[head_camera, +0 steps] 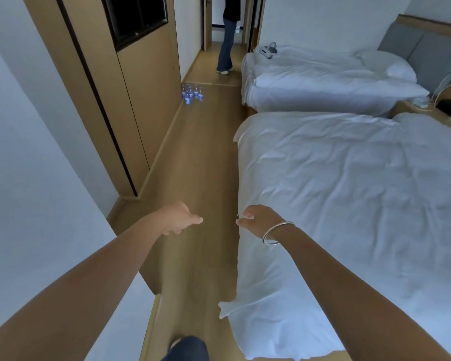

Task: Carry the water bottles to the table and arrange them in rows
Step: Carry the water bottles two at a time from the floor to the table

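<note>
Both arms reach out ahead and neither grip holds anything: the left hand [179, 217] hangs with loose, relaxed fingers over the wooden floor [203, 157], and the right hand [255, 220], a silver bangle [276, 233] on its wrist, has fingers lightly curled just beside the corner of the near bed [349, 194]. Far down the aisle, well apart from both hands, the water bottles [192, 93] stand upright in a tight cluster on the floor against the wooden wall panel [146, 82], caps up. Beyond them another person [227, 35] stands in the doorway, next to the far bed [323, 79].
</note>
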Available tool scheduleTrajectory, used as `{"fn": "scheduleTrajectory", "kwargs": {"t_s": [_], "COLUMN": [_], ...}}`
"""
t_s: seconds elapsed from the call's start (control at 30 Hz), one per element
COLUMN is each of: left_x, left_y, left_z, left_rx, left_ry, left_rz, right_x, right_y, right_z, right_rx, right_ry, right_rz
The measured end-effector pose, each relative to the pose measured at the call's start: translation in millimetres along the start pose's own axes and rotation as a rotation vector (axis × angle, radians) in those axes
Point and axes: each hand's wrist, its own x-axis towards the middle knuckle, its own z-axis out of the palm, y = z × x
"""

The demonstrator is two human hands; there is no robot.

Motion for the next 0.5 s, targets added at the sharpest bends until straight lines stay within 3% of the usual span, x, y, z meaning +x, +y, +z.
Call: {"fn": "scheduleTrajectory", "kwargs": {"t_s": [0.27,0.5], "left_x": [108.4,211.3], "left_y": [36.0,54.0], "left_z": [-65.1,-164.9], "left_rx": [0.016,-0.023], "left_ry": [-0.008,-0.016], "left_rz": [-0.002,-0.019], "right_x": [118.6,242.3], "right_y": [-4.8,-32.8], "right_z": [-35.5,-89.7], "right_rx": [0.019,0.029], "right_ry": [-0.003,0.035], "right_rz": [0.029,0.063]}}
